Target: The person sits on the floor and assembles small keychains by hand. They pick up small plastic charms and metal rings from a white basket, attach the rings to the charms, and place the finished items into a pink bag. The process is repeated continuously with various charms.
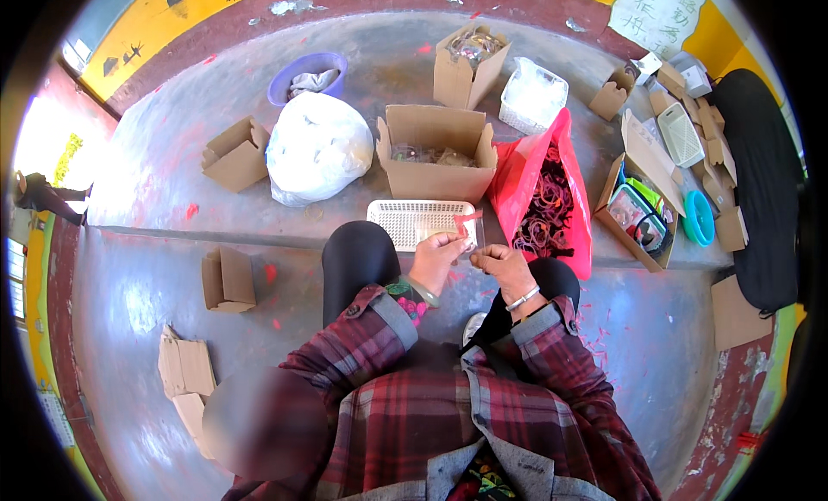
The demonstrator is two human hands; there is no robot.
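My left hand (438,258) is closed in a pinch, with a small red strip (467,219) sticking up from the fingertips. Right beside it, my right hand (504,270) also pinches, its thumb and finger nearly meeting the left ones. Something thin and see-through shows between the two hands, too small to name. Just beyond them lies a cream perforated plastic basket (392,227), partly behind the left hand. Close to the right hand stands a red plastic bag (511,178), open and full of dark and pink loops (545,203).
A cardboard box (435,180) with small packets stands behind the basket. Around it are a stuffed white bag (317,152), a purple basin (278,85), another filled box (457,78) and a white basket (530,113). At right sit an open carton (611,195) and a turquoise basket (698,218). A ledge edge crosses the floor.
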